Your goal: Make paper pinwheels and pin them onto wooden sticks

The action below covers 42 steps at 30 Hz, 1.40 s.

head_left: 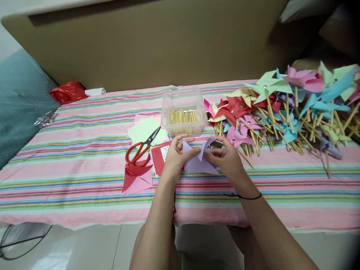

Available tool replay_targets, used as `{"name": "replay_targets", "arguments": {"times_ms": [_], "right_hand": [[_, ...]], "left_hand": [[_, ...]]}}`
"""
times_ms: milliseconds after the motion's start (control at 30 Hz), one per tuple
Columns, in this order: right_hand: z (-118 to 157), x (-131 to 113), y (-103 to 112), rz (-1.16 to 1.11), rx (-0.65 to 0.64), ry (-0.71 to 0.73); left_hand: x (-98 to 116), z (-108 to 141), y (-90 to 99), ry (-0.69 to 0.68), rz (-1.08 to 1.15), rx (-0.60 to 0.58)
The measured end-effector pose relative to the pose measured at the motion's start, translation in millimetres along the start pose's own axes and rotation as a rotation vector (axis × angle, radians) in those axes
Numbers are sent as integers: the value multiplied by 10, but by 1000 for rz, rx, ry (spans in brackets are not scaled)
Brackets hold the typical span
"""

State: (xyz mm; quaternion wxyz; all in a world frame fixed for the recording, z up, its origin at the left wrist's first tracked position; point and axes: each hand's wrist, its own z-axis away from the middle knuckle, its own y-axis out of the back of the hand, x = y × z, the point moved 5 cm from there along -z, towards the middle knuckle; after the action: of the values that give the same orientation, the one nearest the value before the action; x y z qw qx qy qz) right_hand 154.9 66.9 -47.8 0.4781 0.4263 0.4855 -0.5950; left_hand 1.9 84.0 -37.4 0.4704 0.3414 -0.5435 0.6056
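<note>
Purple paper [197,164] sat b/w both hands, just on the near side of the clear tub [184,130]; couldn't tell if its lower edge touched the striped cloth [84,157]. L hand [174,159] had its L side pinched b/w thumb & fingers; R hand [228,159] pinched near the curled R part, fingertips close together. Sth shiny [210,147] showed by the R fingers, too small to ID.

For good shaping, L grip looked best kept light but steady near the middle, w/ R fingers rolling the point in as a soft curve, no hard crease. Pulling too hard prob. risked a tear or an off-center point; even tension & small finger moves seemed safer.

Short sticks [184,117] stood in the tub, L of the pinwheels [233,110]. Scissors [148,141] lay L of the hands, blades partly over green paper [144,129], handles by the red & pink pieces [142,182]. Red sheets [158,159] lay beside L hand, well within reach.
</note>
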Motion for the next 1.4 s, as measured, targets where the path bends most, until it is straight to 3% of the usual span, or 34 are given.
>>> {"name": "replay_targets", "arguments": {"times_ms": [133,267,633,867,1400], "right_hand": [[1,-21,13,30,17,-1],[-5,-5,48,54,50,-1],[-2,19,24,50,12,-18],[-7,37,25,37,7,-17],[-6,24,23,-12,5,-17]], "left_hand": [[2,17,-31,41,-52,-34],[42,26,-64,-40,-165,-86],[-15,-19,40,-68,-258,63],[-33,-24,42,-100,-355,68],[-42,-11,12,-77,-286,53]]}}
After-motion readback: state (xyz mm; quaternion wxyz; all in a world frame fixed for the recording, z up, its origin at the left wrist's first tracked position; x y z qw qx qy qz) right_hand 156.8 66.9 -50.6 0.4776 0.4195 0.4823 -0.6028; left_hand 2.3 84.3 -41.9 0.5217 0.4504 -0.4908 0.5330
